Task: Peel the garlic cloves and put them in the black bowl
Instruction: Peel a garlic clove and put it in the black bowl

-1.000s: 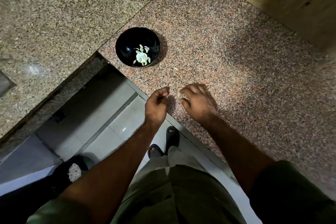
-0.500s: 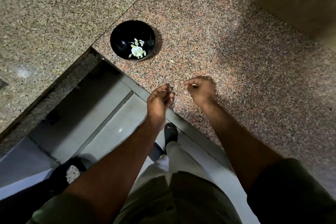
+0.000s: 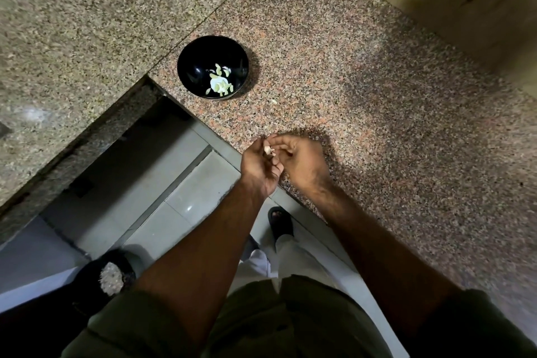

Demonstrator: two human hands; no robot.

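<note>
Speckled granite counter (image 3: 363, 102) lies under us; the round, glossy black bowl (image 3: 197, 67) sits beyond our hands. Our left hand (image 3: 258, 167) and right hand (image 3: 302, 163) together pinch a small pale garlic clove (image 3: 267, 150).

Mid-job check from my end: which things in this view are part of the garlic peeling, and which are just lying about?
Part of the job:
- small pale garlic clove, held between the left hand and right hand
- round glossy black bowl on the speckled granite counter, holding peeled pale cloves

Just lying about:
- tiny pale scrap on the counter beside the bowl
- dark bin on the floor
- black sandal
</note>
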